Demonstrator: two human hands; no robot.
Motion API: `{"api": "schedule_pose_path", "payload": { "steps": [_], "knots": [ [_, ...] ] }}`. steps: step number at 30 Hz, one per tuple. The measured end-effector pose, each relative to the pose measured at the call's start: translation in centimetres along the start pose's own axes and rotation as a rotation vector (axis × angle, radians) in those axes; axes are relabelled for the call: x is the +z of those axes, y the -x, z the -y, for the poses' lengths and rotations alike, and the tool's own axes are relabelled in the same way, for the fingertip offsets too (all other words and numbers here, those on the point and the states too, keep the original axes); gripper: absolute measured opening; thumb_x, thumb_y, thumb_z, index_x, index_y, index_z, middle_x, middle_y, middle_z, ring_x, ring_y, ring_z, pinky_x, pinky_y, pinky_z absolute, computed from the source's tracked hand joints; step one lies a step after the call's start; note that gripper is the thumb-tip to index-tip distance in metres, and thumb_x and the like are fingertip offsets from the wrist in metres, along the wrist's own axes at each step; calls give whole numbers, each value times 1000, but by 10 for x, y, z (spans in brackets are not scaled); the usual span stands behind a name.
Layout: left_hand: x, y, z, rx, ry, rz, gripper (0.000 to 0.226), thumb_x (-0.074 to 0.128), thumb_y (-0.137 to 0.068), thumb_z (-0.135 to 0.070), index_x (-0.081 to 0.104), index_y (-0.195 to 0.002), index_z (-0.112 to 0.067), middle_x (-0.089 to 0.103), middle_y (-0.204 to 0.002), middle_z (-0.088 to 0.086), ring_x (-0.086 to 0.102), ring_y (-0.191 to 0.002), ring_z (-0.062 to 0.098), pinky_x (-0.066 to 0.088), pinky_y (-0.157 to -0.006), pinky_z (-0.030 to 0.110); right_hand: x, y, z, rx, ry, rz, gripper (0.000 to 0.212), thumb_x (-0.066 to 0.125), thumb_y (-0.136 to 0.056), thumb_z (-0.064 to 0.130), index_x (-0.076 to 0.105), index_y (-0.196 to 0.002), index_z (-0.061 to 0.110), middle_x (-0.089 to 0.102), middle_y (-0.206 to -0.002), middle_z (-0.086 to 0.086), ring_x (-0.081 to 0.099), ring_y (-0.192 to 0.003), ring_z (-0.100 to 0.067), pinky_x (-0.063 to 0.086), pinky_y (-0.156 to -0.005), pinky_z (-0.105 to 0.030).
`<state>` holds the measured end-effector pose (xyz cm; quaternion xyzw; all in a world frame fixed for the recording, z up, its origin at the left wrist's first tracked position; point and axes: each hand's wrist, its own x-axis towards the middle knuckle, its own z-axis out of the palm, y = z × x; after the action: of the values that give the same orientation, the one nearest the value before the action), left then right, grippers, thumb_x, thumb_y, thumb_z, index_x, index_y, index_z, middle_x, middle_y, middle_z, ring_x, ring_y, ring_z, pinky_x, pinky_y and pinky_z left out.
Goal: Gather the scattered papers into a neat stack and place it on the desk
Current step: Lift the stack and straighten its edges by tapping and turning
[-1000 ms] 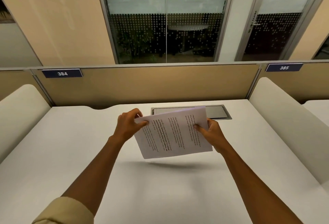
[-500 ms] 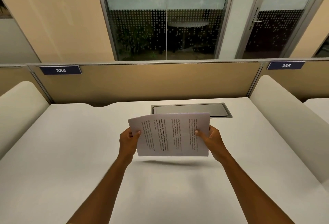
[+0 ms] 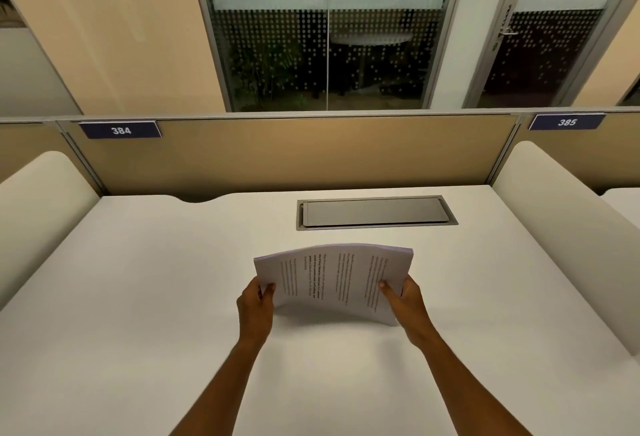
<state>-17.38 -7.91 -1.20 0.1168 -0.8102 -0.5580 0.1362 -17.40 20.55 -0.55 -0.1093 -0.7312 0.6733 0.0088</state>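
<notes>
A stack of printed white papers (image 3: 332,279) is held upright on its long edge over the middle of the white desk (image 3: 138,297), bowed so its top arches away from me. My left hand (image 3: 256,300) grips its left edge and my right hand (image 3: 403,300) grips its right edge, thumbs on the printed face. The lower edge sits at or just above the desk surface; whether it touches cannot be told.
A grey cable hatch (image 3: 375,212) is set into the desk behind the papers. Rounded cream dividers stand at the left (image 3: 38,207) and right (image 3: 561,220). A tan partition (image 3: 294,151) with labels 384 and 385 closes the back.
The papers were tilted in the air, then levelled out. Both hands have shifted to the side edges and lowered the stack toward the desk, nearer to me, and it now bows.
</notes>
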Motion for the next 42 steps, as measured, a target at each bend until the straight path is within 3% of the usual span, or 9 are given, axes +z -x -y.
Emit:
{"api": "schedule_pose_path", "payload": {
  "steps": [8,13,17,20,23,26,31,37,42],
  "knots": [
    [-4,-14,-16,52,12,-19,18,52,-95,-6,62,-111,-5,65,-99,4,63,-84,23,53,-75,25,4,-14,22,-50,31,-8,36,57,-95,15,50,-129,19,64,-113,-4,64,-100,-20,56,-72,-22],
    [-3,-7,-3,-16,-13,18,19,52,-95,-5,62,-111,-3,67,-104,9,63,-88,26,55,-80,31,4,-7,8,2,41,-9,37,56,-96,17,48,-132,17,63,-117,-7,63,-105,-25,57,-81,-35],
    [-2,-2,3,-36,-33,34,16,52,-94,-3,62,-106,0,68,-106,13,63,-90,27,56,-84,34,2,-6,0,17,55,-25,37,56,-96,19,48,-132,19,63,-118,-5,63,-101,-23,54,-72,-26],
    [-4,-8,-2,-30,-72,42,13,52,-94,-4,63,-101,-1,69,-102,13,63,-84,25,54,-72,26,-3,-10,5,6,57,-15,31,58,-95,19,52,-124,23,66,-113,-1,65,-96,-17,53,-67,-21],
    [-9,-18,-14,22,-89,53,12,53,-94,-9,63,-94,-2,70,-94,11,66,-78,27,52,-64,22,-11,-14,14,-17,48,-1,23,64,-91,19,57,-109,31,69,-105,5,68,-95,-18,56,-67,-21],
    [-17,-33,-33,71,-76,59,17,56,-94,-16,62,-91,-1,70,-89,10,68,-77,28,58,-65,33,-20,-20,24,-9,29,0,26,72,-85,16,61,-106,26,71,-104,0,69,-96,-20,59,-73,-27],
    [-29,-65,-76,188,-127,85,17,57,-94,-21,59,-84,-7,67,-80,4,67,-69,18,52,-58,21,-32,-25,35,-11,32,30,34,79,-77,11,66,-106,22,73,-98,1,70,-92,-17,57,-61,-17],
    [-35,-88,-134,438,-211,183,14,56,-93,-18,57,-81,-11,64,-77,-2,64,-65,3,48,-52,11,-33,-31,37,-42,284,16,37,84,-72,21,65,-103,12,70,-97,-4,66,-89,-24,60,-79,-34],
    [-33,-97,-171,570,-339,273,18,53,-94,-20,52,-79,-10,64,-79,2,63,-68,14,55,-53,26,-26,-33,48,-130,445,71,37,83,-73,27,62,-102,20,67,-93,7,66,-80,-11,52,-61,-8]
  ]
}}
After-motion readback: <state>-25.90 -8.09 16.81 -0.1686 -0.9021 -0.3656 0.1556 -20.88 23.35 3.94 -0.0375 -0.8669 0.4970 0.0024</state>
